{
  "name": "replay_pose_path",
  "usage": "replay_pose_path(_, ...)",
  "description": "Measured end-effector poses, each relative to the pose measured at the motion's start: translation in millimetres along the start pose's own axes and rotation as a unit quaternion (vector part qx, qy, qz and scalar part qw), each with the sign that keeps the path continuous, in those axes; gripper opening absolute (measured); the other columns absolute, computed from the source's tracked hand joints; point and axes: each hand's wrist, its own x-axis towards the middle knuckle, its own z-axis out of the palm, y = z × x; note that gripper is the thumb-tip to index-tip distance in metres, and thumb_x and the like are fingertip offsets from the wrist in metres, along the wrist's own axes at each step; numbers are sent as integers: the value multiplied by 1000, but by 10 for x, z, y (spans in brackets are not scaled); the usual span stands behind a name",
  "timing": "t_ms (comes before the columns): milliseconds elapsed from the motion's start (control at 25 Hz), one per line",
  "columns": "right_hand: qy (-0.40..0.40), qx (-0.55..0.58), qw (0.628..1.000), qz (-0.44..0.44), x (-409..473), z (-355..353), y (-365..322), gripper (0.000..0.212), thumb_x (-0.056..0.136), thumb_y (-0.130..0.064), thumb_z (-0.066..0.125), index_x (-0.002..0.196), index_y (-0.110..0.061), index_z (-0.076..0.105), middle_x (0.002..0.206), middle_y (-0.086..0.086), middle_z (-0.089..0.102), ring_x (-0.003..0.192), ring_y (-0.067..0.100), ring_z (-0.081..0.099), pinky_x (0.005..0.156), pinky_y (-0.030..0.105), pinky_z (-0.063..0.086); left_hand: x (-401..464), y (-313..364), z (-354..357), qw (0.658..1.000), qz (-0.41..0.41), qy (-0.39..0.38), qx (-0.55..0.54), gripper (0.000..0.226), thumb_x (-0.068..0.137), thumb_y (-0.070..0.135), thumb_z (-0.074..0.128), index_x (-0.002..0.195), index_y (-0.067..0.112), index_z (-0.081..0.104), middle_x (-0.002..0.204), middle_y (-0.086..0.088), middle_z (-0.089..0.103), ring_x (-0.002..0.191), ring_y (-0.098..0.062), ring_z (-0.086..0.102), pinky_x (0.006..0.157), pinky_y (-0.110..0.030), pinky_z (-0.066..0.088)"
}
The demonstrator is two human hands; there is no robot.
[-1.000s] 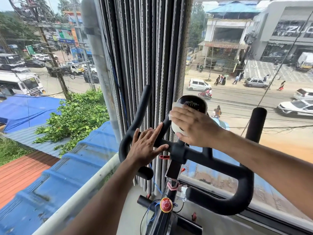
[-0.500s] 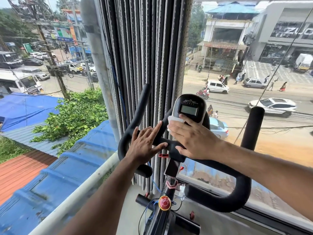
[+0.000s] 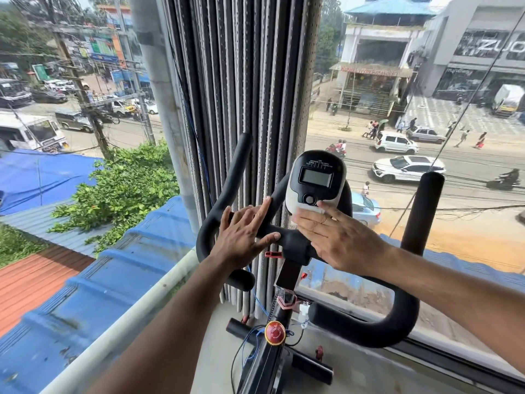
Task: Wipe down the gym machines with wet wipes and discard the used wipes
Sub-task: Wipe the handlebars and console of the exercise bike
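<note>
Your left hand (image 3: 244,237) lies flat on the left arm of the black handlebar (image 3: 366,325) of the exercise bike (image 3: 272,362), fingers straight and spread, thumb along the crossbar; nothing grasped. Your right hand (image 3: 341,240) is also flat, fingers extended, pressing a white wet wipe (image 3: 308,211) against the lower edge of the console (image 3: 315,180). Only a small strip of the wipe shows above your fingertips (image 3: 324,205); the rest looks to be under the palm, hard to confirm. No curl in the fingers, so the wipe is pinned, not gripped.

Console display and round button are uncovered, above your right hand. The handlebar's right upright stands well apart from both hands. The red knob (image 3: 274,333) sits on the frame below, with blue and black cables (image 3: 250,345) looping beside it. Folded grey blinds (image 3: 241,95) hang just behind the bike in the window corner; street traffic is visible through the glass.
</note>
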Motion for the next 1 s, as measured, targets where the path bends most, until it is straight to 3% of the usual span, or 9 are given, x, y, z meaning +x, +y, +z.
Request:
replay_pose_path(240, 48, 31, 992, 109, 98, -48, -4, 48, 95, -12, 55, 142, 0, 56, 155, 14, 46, 149, 27, 38, 124, 52, 24, -7, 8, 1, 1000, 2, 0, -3, 81, 98, 78, 19, 159, 45, -21, 166, 3, 27, 156, -20, 15, 127, -52, -7)
replay_pose_path(440, 4, -3, 989, 148, 101, -83, -185, 54, 94, -24, 54, 144, -3, 54, 159, 13, 42, 150, 25, 35, 123, 55, 22, -10, 3, 11, 1000, 3, 9, 0, 82, 94, 83, 13, 159, 45, -21, 164, 2, 31, 156, -20, 18, 128, -51, -6)
replay_pose_path(680, -51, -42, 987, 145, 281, -96, -139, 70, 97, -43, 44, 156, -5, 36, 167, 14, 24, 156, 26, 18, 126, 56, 7, 10, 1, 12, 1000, 1, 8, -3, 83, 90, 86, 8, 157, 47, -22, 164, 4, 31, 155, -18, 18, 127, -50, -5)
replay_pose_path(840, -41, -27, 989, 142, 193, -119, -164, 67, 99, -48, 43, 149, -4, 47, 161, 14, 36, 153, 25, 28, 125, 59, 11, -6, 6, 2, 1000, -2, 4, -8, 84, 90, 86, 7, 158, 46, -20, 163, 4, 32, 155, -18, 19, 128, -50, -5)
replay_pose_path(1000, -40, -47, 986, 152, 239, -134, -47, 73, 98, -53, 44, 156, -8, 38, 167, 9, 27, 156, 21, 20, 123, 64, 8, 11, 11, 18, 1000, 0, 7, -6, 84, 89, 86, 8, 158, 47, -19, 161, 5, 34, 154, -18, 20, 127, -49, -4)
